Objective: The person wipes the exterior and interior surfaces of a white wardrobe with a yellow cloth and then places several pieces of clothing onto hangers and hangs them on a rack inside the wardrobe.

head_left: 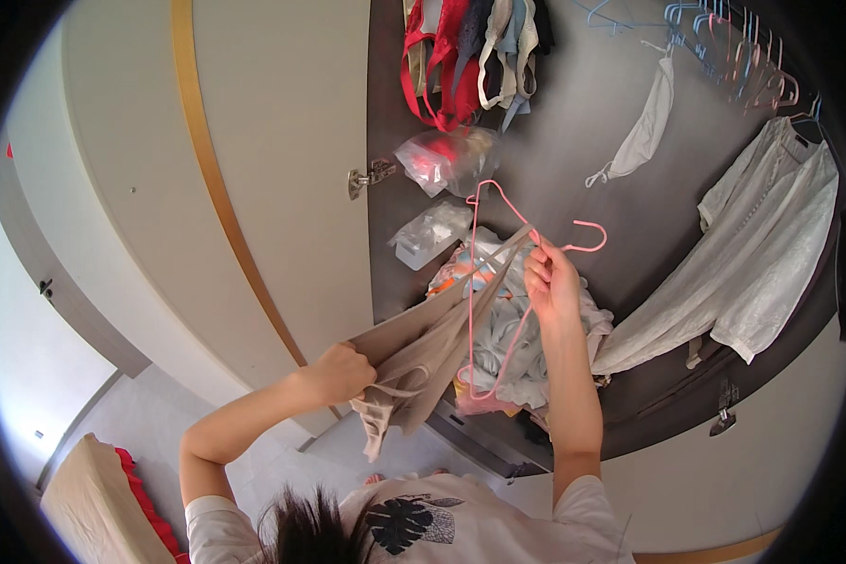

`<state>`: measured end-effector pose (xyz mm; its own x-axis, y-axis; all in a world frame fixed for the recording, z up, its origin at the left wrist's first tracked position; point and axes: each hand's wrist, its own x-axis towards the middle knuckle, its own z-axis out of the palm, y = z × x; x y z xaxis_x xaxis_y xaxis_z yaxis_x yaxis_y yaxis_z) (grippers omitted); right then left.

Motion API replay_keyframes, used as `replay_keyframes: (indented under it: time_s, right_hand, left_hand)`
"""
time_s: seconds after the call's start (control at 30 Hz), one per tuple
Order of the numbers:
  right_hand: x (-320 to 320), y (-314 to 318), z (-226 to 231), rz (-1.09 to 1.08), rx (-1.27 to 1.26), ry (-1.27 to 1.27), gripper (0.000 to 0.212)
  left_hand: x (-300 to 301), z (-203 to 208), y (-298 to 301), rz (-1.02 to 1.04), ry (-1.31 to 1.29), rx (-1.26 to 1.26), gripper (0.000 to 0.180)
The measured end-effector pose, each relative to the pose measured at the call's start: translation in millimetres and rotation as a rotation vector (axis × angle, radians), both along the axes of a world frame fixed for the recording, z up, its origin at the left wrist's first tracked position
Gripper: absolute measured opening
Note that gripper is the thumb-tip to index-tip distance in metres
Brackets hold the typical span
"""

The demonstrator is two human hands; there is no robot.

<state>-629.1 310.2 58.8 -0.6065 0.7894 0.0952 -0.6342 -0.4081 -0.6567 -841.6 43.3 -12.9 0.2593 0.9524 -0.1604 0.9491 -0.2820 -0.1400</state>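
A beige garment with thin straps, like a camisole (412,367), is stretched between my hands in front of the open wardrobe. My left hand (334,375) is closed in a fist on its left side, and the lower part hangs beneath. Higher and to the right, my right hand (552,275) pinches a pink clothes hanger (473,320) near its hook, together with the gathered straps. The hanger is turned on its side, its hook pointing right. Beyond it lies a heap of clothes (508,343), mostly pale grey and white, partly hidden by the garment and hanger.
Plastic bags (446,160) and a translucent container (432,240) sit left in the wardrobe. Red, white and dark bras (451,70) hang above. A long white garment (738,249), a white mask (650,113) and bare hangers (714,42) hang right. The open door (282,188) stands left.
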Motion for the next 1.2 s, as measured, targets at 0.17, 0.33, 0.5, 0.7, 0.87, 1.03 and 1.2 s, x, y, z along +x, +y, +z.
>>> replay_keyframes:
  time_s: [0.17, 0.33, 0.5, 0.7, 0.87, 1.03, 1.2]
  right_hand:
    - [-23, 1, -6, -0.001, -0.045, 0.084, 0.009]
    - [-53, -19, -4, -0.009, -0.079, 0.140, 0.009]
    - [-65, -35, 7, -0.062, 0.003, 0.097, 0.007]
    - [-62, -68, -3, 0.104, 0.070, -0.064, 0.006]
    - [-41, -72, 10, 0.190, 0.150, -0.213, 0.010]
    - [-19, -68, 26, 0.273, 0.351, -0.468, 0.024]
    - [-3, -81, 44, 0.169, 0.534, -0.609, 0.031]
  left_hand:
    - [8, 24, 4, -0.089, -0.774, -0.031, 0.021]
    - [28, 39, 11, -0.055, -1.006, -0.285, 0.024]
    - [56, 52, 22, -0.389, -0.807, -0.352, 0.027]
    - [41, 63, 47, -0.011, -1.384, -0.516, 0.021]
    - [39, 37, 60, -0.184, -1.308, -0.479, 0.022]
    - [36, 15, 56, -0.097, -1.394, -0.201, 0.022]
    - [44, -9, 68, -0.191, -1.154, 0.191, 0.016]
